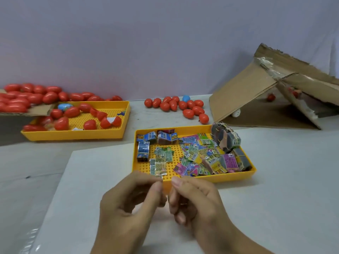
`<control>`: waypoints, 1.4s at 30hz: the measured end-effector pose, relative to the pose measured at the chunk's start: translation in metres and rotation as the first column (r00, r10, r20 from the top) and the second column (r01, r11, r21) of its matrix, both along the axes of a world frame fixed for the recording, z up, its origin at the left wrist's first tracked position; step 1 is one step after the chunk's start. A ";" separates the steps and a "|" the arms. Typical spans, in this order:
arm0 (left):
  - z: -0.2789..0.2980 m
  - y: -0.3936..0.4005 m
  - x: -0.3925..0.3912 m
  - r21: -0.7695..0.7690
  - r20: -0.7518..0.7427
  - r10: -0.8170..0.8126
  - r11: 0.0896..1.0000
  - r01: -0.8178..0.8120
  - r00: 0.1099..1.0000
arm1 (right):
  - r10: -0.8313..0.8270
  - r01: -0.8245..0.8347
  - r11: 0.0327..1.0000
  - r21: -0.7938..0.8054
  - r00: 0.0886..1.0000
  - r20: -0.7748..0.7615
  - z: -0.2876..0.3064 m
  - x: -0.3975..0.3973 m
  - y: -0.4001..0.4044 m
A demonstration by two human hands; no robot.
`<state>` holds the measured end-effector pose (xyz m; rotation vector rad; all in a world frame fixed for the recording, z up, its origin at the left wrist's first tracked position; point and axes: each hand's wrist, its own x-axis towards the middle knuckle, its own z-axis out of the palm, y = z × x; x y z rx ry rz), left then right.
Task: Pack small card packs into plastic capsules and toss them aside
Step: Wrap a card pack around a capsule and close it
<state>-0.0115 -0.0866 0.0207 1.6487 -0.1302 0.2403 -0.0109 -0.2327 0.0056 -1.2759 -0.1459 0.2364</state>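
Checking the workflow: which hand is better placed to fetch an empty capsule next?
Probably left: the left hand is on the side of the capsule tray; the right hand would cross over.

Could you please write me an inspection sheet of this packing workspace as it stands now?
Surface: grey table with a white sheet laid under the hands.
Job's things: near yellow tray holds loose card packs; far yellow tray holds red capsule halves; closed red capsules lie grouped behind.
Clutter: collapsed cardboard box at the right; more red capsules heaped on cardboard at the left.
Hands: left hand and right hand are close together, fingers curled; what they hold is hidden.
Cables: nothing seen.
Surroundings: plain pale wall.
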 end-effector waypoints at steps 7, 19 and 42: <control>0.044 -0.015 0.144 0.375 0.080 0.032 0.925 -0.060 0.996 | 0.079 -0.079 0.997 -0.013 0.997 0.002 -0.002 0.003 0.001; -0.004 -0.052 0.282 0.918 0.097 0.005 0.387 -0.091 0.995 | 0.105 -0.106 0.994 -0.010 0.993 -0.046 0.004 0.008 -0.004; -0.012 -0.008 -0.018 -0.182 0.059 -0.121 0.975 0.130 0.991 | 0.027 -0.029 0.999 -0.046 0.998 -0.056 0.008 0.005 -0.018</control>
